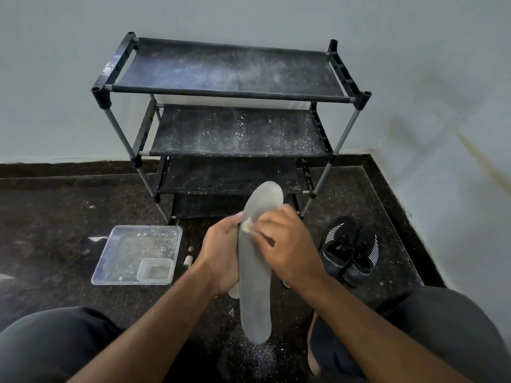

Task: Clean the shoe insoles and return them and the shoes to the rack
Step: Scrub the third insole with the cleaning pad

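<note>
Scrubbing one insole while the shoes waited off to the side

Left hand (221, 252) was wrapped around the grey insole (255, 272), holding it up so the top faced the person; right hand (287, 244) pinched a small pale wad (247, 225) against it, probably mid-scrub; black shoes (349, 250) sat at 3 o'clock of the insole, likely kept clear of the falling grit; clear tray (121, 261) at 9 o'clock within reach; dusty rack (232, 89) at 12 o'clock held nothing yet.
</note>
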A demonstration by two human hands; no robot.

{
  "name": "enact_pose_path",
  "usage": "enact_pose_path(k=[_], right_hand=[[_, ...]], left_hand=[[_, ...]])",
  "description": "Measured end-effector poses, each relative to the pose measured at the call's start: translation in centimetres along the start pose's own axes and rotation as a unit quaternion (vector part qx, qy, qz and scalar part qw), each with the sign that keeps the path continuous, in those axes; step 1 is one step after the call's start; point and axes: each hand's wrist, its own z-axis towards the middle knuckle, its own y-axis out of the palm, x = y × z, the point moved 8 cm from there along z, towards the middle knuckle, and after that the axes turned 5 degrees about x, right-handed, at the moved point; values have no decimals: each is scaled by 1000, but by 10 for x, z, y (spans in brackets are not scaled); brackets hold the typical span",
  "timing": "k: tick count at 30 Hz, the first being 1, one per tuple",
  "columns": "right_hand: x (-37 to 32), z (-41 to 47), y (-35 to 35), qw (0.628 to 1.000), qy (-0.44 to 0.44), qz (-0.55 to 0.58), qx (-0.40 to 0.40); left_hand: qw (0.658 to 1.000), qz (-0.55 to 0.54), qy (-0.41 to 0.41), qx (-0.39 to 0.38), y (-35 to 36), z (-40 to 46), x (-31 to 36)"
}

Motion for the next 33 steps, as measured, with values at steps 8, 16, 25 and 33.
enact_pose_path(k=[8,16,25,33], right_hand=[[31,14,-25,991,77,-43,100],[12,5,-10,998,11,-48,51],[6,2,-9,997,3,-60,54],[34,9,-37,980,114,-63,149]], left_hand=[[998,27,-15,-54,18,-4,-12],[999,40,-4,-28,9,2,-14],[998,63,-6,-23,9,0,-17],[996,71,-12,-43,17,-4,-19]])
